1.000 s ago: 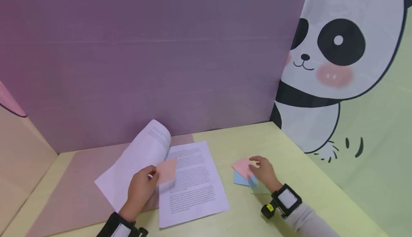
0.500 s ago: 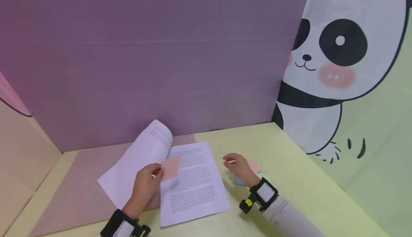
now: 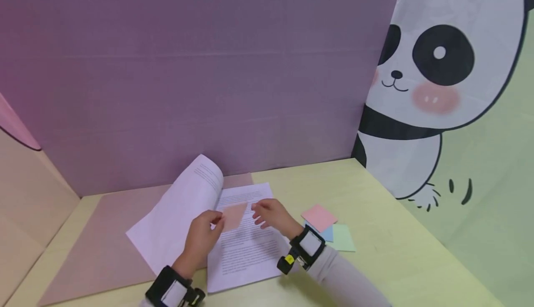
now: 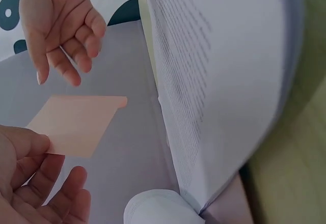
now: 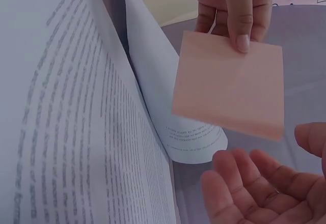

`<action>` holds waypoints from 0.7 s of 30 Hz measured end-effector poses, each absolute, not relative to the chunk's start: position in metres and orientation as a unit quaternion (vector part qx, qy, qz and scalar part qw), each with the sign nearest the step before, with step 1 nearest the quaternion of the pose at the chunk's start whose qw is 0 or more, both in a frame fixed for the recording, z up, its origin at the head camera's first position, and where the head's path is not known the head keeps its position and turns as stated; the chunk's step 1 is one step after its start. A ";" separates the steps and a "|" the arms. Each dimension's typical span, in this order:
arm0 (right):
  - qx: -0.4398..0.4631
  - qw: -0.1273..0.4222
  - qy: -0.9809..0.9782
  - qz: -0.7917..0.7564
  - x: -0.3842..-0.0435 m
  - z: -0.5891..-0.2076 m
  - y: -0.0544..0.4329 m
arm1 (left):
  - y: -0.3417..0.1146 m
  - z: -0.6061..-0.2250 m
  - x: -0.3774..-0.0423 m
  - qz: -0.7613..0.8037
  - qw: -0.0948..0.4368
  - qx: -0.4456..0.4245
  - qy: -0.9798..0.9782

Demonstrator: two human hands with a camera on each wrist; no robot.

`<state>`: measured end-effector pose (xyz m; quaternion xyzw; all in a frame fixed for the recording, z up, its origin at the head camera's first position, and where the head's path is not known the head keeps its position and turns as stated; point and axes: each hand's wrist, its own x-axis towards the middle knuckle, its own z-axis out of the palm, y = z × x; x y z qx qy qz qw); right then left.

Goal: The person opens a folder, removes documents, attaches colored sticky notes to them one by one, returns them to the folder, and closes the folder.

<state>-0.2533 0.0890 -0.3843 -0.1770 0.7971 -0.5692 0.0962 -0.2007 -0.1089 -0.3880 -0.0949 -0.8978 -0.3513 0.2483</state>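
My left hand [image 3: 203, 235] pinches an orange sticky note [image 3: 234, 216] by its edge between thumb and fingers. The note hangs over a printed document [image 3: 250, 246] whose top pages [image 3: 183, 205] are folded back to the left. In the right wrist view the thumb lies on the face of the sticky note [image 5: 229, 84], and its far edge curls slightly. My right hand [image 3: 273, 216] is close to the note's free edge, fingers loosely spread and apart from it. In the left wrist view the right hand [image 4: 63, 30] shows its palm, holding nothing.
Pink [image 3: 319, 217], blue [image 3: 327, 233] and green [image 3: 344, 238] sticky notes lie overlapping on the table [image 3: 388, 246] to the right. Under the folded pages is a mauve sheet [image 3: 104, 246]. A purple wall panel [image 3: 208, 89] stands behind the table.
My right hand has moved left from the sticky notes on the table to beside the orange note. The left hand has shifted slightly right with the note.
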 end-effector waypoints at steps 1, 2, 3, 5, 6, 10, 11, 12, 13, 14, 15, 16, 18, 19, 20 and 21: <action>-0.180 0.097 0.796 -0.570 -0.251 -0.381 0.087 | -0.108 -0.389 -0.201 -0.350 0.249 -0.097 -0.898; -0.184 0.097 0.795 -0.570 -0.249 -0.377 0.086 | -0.107 -0.389 -0.201 -0.349 0.249 -0.100 -0.898; -0.187 0.097 0.795 -0.569 -0.246 -0.373 0.084 | -0.107 -0.390 -0.201 -0.348 0.248 -0.104 -0.898; -0.189 0.100 0.794 -0.569 -0.243 -0.369 0.083 | -0.106 -0.391 -0.201 -0.346 0.248 -0.111 -0.898; -0.187 0.104 0.794 -0.569 -0.241 -0.365 0.082 | -0.105 -0.391 -0.201 -0.343 0.248 -0.118 -0.898; -0.186 0.110 0.790 -0.574 -0.251 -0.377 0.082 | -0.103 -0.393 -0.201 -0.332 0.238 -0.139 -0.902; -0.188 0.110 0.787 -0.577 -0.253 -0.381 0.083 | -0.103 -0.393 -0.201 -0.330 0.234 -0.144 -0.903; -0.193 0.108 0.784 -0.580 -0.256 -0.384 0.083 | -0.102 -0.394 -0.201 -0.326 0.231 -0.150 -0.905; -0.196 0.108 0.782 -0.582 -0.258 -0.388 0.084 | -0.102 -0.394 -0.201 -0.324 0.226 -0.152 -0.906; -0.200 0.108 0.777 -0.587 -0.259 -0.390 0.085 | -0.102 -0.394 -0.201 -0.324 0.222 -0.153 -0.907; -0.215 0.103 0.772 -0.589 -0.260 -0.392 0.086 | -0.102 -0.394 -0.201 -0.324 0.219 -0.155 -0.907; -0.219 0.103 0.770 -0.590 -0.260 -0.393 0.086 | -0.102 -0.393 -0.201 -0.326 0.216 -0.156 -0.907; -0.219 0.103 0.773 -0.587 -0.260 -0.394 0.085 | -0.102 -0.393 -0.200 -0.332 0.205 -0.156 -0.908; -0.210 0.105 0.775 -0.586 -0.260 -0.394 0.084 | -0.102 -0.393 -0.200 -0.336 0.197 -0.155 -0.908; -0.202 0.106 0.780 -0.583 -0.260 -0.394 0.083 | -0.102 -0.392 -0.200 -0.341 0.190 -0.153 -0.908; -0.194 0.106 0.785 -0.579 -0.260 -0.395 0.082 | -0.102 -0.392 -0.200 -0.347 0.184 -0.153 -0.907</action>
